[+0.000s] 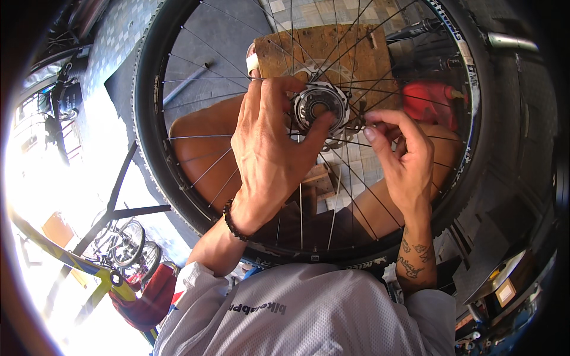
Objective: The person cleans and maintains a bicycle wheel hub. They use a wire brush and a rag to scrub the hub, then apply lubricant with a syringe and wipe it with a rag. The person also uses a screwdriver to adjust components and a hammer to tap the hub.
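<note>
A bicycle wheel with a black tyre (pixel 144 101) lies across my lap, its spokes running in to a silver hub (pixel 313 113) with a dark round opening at its centre. My left hand (pixel 264 139) is closed around the hub, fingers on its far left side and thumb across its near face. Just right of the hub, my right hand (pixel 407 148) has thumb and forefinger pinched together among the spokes. A small dark bit shows by those fingertips, too small to name. Behind the hub a brake disc (pixel 333 70) is partly visible.
Beyond the wheel stands a worn wooden block (pixel 279 50). A red bottle (pixel 424 98) shows through the spokes on the right. At left are a yellow and dark bike frame (pixel 98 270), a red bag-like thing (pixel 145 302) and several bicycles (pixel 127 243).
</note>
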`<state>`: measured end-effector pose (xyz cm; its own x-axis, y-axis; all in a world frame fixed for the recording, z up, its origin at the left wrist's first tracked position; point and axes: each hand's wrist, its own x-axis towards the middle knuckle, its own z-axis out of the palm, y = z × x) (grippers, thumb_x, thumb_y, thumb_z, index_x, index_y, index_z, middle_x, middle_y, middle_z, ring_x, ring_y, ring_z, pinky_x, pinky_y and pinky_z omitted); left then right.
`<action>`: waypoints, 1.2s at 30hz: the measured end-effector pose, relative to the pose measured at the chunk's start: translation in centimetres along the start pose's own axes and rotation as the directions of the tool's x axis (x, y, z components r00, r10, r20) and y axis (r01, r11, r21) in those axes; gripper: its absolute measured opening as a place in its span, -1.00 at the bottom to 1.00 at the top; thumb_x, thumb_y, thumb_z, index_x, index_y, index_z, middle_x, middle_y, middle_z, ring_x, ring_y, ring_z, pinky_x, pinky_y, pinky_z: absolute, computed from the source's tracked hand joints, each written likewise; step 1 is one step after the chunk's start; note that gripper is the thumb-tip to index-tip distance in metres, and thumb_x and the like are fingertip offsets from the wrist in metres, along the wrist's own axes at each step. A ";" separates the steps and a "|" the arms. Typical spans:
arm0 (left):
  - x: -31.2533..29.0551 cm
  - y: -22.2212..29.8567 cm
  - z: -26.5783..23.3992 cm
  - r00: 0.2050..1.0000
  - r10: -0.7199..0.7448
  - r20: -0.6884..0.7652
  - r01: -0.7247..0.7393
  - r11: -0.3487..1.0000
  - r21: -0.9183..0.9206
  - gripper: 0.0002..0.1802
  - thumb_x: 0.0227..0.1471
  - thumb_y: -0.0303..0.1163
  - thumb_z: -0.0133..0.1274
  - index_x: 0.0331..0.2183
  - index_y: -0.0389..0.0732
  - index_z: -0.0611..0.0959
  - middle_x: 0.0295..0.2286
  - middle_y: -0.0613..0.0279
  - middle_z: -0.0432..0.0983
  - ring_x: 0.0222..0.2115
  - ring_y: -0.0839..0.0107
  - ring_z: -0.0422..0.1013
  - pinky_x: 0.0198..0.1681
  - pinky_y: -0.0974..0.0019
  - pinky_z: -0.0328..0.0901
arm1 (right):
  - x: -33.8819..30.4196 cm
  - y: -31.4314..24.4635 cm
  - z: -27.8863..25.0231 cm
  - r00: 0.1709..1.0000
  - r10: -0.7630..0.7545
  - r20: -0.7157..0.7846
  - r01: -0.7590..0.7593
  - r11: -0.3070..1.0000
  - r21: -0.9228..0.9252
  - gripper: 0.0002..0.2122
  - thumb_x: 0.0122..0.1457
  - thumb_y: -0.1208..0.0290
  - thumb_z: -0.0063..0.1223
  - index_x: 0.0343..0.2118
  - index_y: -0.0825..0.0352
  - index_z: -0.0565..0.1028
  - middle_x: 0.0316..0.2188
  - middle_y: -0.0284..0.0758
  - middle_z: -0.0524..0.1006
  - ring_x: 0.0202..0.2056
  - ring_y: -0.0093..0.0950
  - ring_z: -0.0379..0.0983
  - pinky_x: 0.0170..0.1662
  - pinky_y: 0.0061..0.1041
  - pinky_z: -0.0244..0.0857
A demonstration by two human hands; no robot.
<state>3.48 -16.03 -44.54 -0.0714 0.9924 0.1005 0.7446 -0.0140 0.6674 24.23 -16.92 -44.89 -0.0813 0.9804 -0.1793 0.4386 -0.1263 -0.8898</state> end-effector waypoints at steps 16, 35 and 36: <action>-0.1 -0.2 0.5 1.000 -0.006 -0.016 0.007 0.999 0.047 -0.52 -0.15 -0.38 0.52 -0.21 -0.21 0.59 -0.35 0.24 0.50 -0.38 0.32 0.45 -0.28 0.21 0.40 | 0.0 0.0 0.0 1.000 0.023 0.008 -0.023 1.000 -0.008 -0.84 0.25 0.50 0.33 -0.13 0.33 0.64 -0.38 -0.43 0.58 -0.44 -0.64 0.37 -0.40 -0.59 0.19; 0.1 0.0 -0.2 1.000 0.006 0.028 -0.007 1.000 0.019 -0.52 -0.12 -0.45 0.47 -0.14 -0.21 0.62 -0.37 0.20 0.50 -0.37 0.31 0.46 -0.26 0.22 0.41 | 0.1 0.0 0.1 1.000 0.008 0.006 -0.008 1.000 0.010 -0.84 0.26 0.50 0.33 -0.12 0.34 0.64 -0.38 -0.42 0.57 -0.42 -0.64 0.37 -0.38 -0.60 0.20; 0.1 0.0 -0.2 1.000 0.008 0.028 -0.009 1.000 0.017 -0.52 -0.12 -0.45 0.47 -0.14 -0.22 0.62 -0.37 0.20 0.50 -0.37 0.31 0.46 -0.26 0.22 0.41 | 0.0 0.0 0.1 1.000 0.016 0.009 -0.016 1.000 0.009 -0.84 0.26 0.50 0.33 -0.12 0.34 0.64 -0.38 -0.42 0.57 -0.42 -0.64 0.37 -0.38 -0.60 0.20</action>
<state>3.34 -15.99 -44.39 -0.0468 0.9952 0.0858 0.7564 -0.0208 0.6538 24.14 -16.90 -44.92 -0.0821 0.9769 -0.1971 0.4319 -0.1434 -0.8904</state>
